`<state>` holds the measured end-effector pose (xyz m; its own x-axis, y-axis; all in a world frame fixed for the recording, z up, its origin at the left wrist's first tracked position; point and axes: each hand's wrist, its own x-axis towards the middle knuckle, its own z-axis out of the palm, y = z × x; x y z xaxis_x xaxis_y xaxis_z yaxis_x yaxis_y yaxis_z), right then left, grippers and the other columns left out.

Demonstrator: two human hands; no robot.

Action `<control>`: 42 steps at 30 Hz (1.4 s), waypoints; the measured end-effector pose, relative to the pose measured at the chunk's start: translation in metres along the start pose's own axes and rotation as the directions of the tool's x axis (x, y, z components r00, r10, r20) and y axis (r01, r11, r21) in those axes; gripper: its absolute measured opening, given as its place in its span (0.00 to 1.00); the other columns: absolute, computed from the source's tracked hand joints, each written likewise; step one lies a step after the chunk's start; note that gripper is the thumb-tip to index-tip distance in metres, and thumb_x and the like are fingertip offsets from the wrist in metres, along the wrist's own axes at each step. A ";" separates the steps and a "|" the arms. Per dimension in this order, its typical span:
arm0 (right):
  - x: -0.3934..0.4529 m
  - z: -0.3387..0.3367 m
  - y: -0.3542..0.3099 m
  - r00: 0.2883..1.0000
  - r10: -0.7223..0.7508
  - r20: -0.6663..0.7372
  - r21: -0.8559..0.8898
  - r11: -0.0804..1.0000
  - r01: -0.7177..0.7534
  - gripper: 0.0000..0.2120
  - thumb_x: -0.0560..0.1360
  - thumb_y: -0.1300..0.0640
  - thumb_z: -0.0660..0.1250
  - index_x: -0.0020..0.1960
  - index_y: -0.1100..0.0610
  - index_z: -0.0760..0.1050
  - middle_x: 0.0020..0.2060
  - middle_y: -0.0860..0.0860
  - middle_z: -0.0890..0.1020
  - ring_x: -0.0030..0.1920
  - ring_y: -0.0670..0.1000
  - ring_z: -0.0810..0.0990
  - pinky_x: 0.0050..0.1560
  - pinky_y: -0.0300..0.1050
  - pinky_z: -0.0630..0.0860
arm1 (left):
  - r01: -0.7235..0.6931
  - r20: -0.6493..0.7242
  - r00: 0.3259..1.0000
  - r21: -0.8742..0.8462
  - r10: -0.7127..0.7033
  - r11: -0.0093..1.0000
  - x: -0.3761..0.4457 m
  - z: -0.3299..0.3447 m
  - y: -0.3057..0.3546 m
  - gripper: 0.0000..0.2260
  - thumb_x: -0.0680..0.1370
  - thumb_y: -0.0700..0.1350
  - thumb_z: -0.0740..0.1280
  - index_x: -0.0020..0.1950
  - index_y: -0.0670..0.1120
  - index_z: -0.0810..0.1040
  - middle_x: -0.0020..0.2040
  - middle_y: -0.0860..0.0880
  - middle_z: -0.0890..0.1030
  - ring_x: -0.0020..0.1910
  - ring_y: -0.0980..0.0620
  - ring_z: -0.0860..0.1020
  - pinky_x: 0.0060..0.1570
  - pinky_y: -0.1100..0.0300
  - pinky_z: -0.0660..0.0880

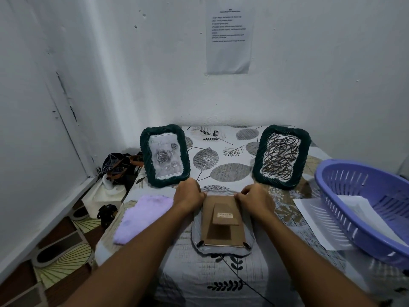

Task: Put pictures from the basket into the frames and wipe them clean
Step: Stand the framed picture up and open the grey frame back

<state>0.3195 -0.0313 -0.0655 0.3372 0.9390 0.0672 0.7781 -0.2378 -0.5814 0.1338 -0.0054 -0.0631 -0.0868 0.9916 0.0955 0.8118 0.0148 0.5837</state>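
A third frame (223,227) is lying face down on the bed between both hands; the left hand (190,196) and right hand (252,199) are pinching its far corners. Two filled frames (164,155) are standing behind; paper is remaining in the basket (363,207), the cloth (141,217) waiting.

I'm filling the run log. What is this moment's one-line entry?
left hand: grips face-down frame far edge | right hand: same | purple cloth: untouched | basket: holds paper

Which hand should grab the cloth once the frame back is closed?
Left, probably. The purple cloth lies just outside the left hand, on its side of the face-down frame. The right hand would have to cross over the frame. Both hands' fingers are now at the frame's far edge.
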 end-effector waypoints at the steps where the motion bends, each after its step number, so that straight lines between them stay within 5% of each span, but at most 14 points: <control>1: 0.001 0.000 0.001 1.000 -0.005 0.011 0.001 1.000 0.005 0.10 0.73 0.48 0.69 0.42 0.53 0.83 0.39 0.51 0.82 0.39 0.52 0.77 0.39 0.41 0.70 | -0.007 0.007 1.000 0.000 0.007 1.000 0.001 0.000 -0.001 0.08 0.73 0.47 0.73 0.40 0.42 0.84 0.40 0.43 0.84 0.43 0.46 0.81 0.45 0.55 0.77; 8: 0.007 -0.003 0.007 0.998 -0.041 0.052 0.016 0.999 0.040 0.06 0.73 0.52 0.70 0.43 0.54 0.84 0.39 0.51 0.84 0.41 0.52 0.80 0.40 0.42 0.74 | -0.068 0.047 0.996 -0.040 0.070 0.997 0.004 -0.006 -0.008 0.05 0.73 0.43 0.74 0.45 0.41 0.86 0.43 0.44 0.85 0.41 0.52 0.79 0.43 0.62 0.72; 13: 0.007 -0.004 0.007 0.998 -0.035 0.061 0.008 0.999 0.035 0.07 0.74 0.52 0.69 0.43 0.54 0.83 0.41 0.51 0.84 0.41 0.53 0.80 0.40 0.41 0.73 | -0.069 0.067 0.995 -0.010 0.070 0.998 0.004 -0.006 -0.007 0.05 0.74 0.42 0.72 0.41 0.40 0.86 0.40 0.43 0.85 0.42 0.49 0.81 0.43 0.57 0.77; 17: 0.000 0.000 -0.001 0.997 -0.014 0.080 -0.022 1.000 0.015 0.22 0.69 0.36 0.66 0.40 0.56 0.78 0.39 0.53 0.82 0.42 0.56 0.80 0.39 0.43 0.73 | -0.046 0.096 0.994 0.009 0.045 0.999 -0.003 -0.007 0.001 0.21 0.73 0.56 0.71 0.31 0.39 0.77 0.28 0.45 0.76 0.29 0.49 0.76 0.30 0.59 0.70; 23: -0.020 0.003 -0.012 0.995 -0.040 0.093 -0.159 0.986 0.055 0.31 0.68 0.31 0.61 0.58 0.55 0.74 0.57 0.57 0.75 0.55 0.60 0.76 0.47 0.48 0.72 | -0.080 0.167 0.984 0.123 0.059 0.989 -0.018 -0.011 0.015 0.25 0.67 0.66 0.72 0.32 0.44 0.72 0.34 0.43 0.75 0.31 0.48 0.72 0.26 0.60 0.61; 30: -0.047 -0.003 -0.003 0.988 -0.142 0.065 -0.166 0.975 0.151 0.29 0.72 0.34 0.61 0.63 0.55 0.71 0.59 0.56 0.72 0.57 0.58 0.74 0.54 0.51 0.73 | -0.177 0.151 0.975 0.067 0.165 0.982 -0.035 -0.007 0.008 0.30 0.61 0.69 0.69 0.48 0.45 0.78 0.51 0.43 0.75 0.48 0.45 0.78 0.42 0.59 0.73; 35: -0.062 -0.008 0.001 0.977 -0.204 0.065 -0.150 0.966 0.211 0.29 0.72 0.35 0.63 0.65 0.53 0.70 0.58 0.54 0.72 0.59 0.57 0.73 0.55 0.51 0.72 | -0.233 0.138 0.965 0.072 0.221 0.970 -0.051 -0.008 0.004 0.24 0.63 0.67 0.69 0.39 0.46 0.76 0.40 0.45 0.77 0.41 0.47 0.77 0.34 0.59 0.68; 39: -0.065 -0.008 0.003 0.970 -0.231 0.071 -0.126 0.963 0.239 0.30 0.73 0.35 0.63 0.66 0.53 0.69 0.58 0.54 0.72 0.60 0.57 0.72 0.56 0.51 0.73 | -0.218 0.166 0.963 0.021 0.211 0.976 -0.060 -0.010 0.003 0.21 0.67 0.63 0.72 0.44 0.46 0.76 0.45 0.45 0.81 0.44 0.47 0.78 0.37 0.59 0.70; 42: -0.066 -0.008 0.007 0.966 -0.244 0.086 -0.108 0.962 0.252 0.31 0.73 0.35 0.64 0.69 0.52 0.68 0.59 0.54 0.72 0.61 0.56 0.71 0.57 0.50 0.72 | -0.231 0.208 0.952 0.019 0.222 0.973 -0.066 -0.013 0.002 0.27 0.63 0.68 0.69 0.50 0.48 0.76 0.49 0.45 0.80 0.50 0.45 0.78 0.45 0.56 0.75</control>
<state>0.3073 -0.0967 -0.0673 0.0901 0.9865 0.1367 0.8905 -0.0184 -0.4546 0.1340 -0.0722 -0.0575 0.2181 0.9745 0.0531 0.8209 -0.2126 0.5301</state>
